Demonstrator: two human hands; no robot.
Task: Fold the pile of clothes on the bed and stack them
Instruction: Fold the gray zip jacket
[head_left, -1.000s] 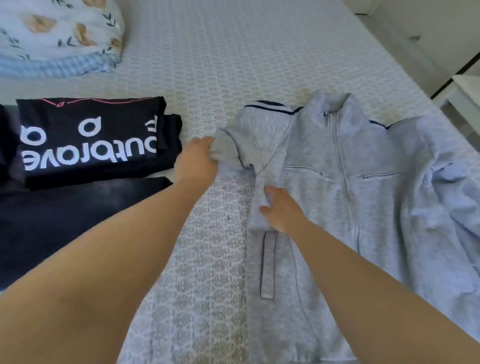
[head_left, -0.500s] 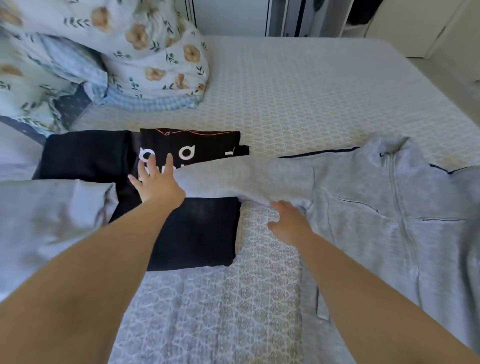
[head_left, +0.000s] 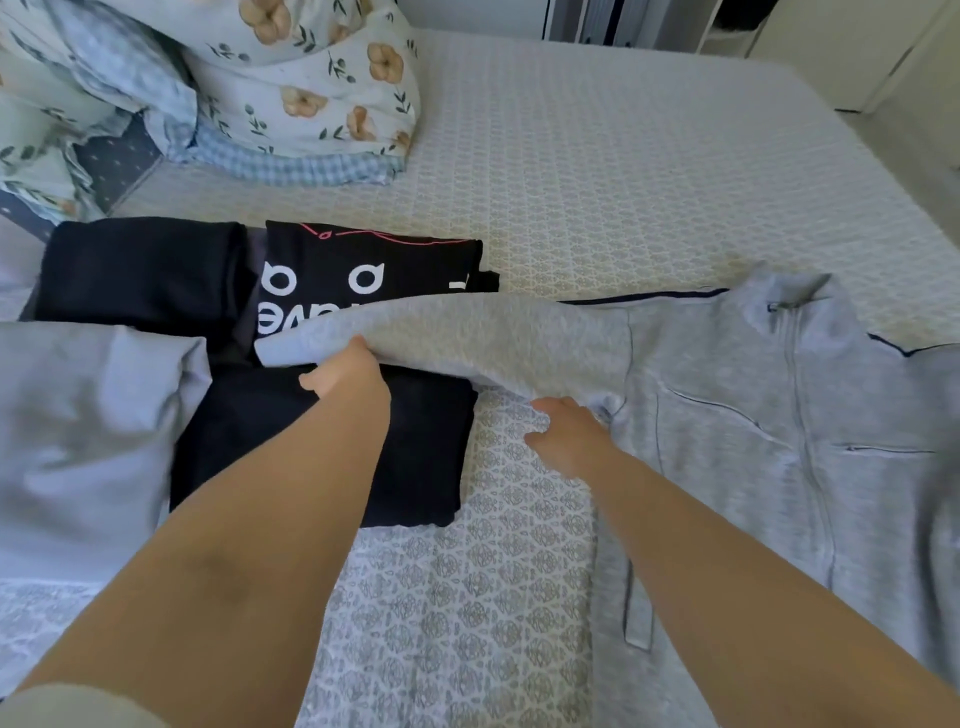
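Note:
A grey zip-up jacket (head_left: 779, 415) lies face up on the right half of the bed. Its sleeve (head_left: 457, 332) stretches left over the folded dark clothes. My left hand (head_left: 345, 371) grips the sleeve near its cuff from underneath, fingers hidden by the cloth. My right hand (head_left: 563, 436) rests at the jacket's armpit, fingers curled on the fabric edge. A folded black T-shirt with white letters (head_left: 363, 275) and a folded dark garment (head_left: 415, 441) lie beneath the sleeve. Another dark folded piece (head_left: 140, 270) lies further left.
A grey garment (head_left: 88, 431) is bunched at the left edge. Floral pillows and bedding (head_left: 291, 88) are heaped at the far left. The patterned white bedsheet (head_left: 597, 171) spreads beyond the jacket. A wardrobe and wall stand past the bed's far right corner.
The sleeve, folded in on the jacket a second ago, now stretches out to the left. My left hand went from spread flat to gripping the sleeve end. The view has tilted up and left.

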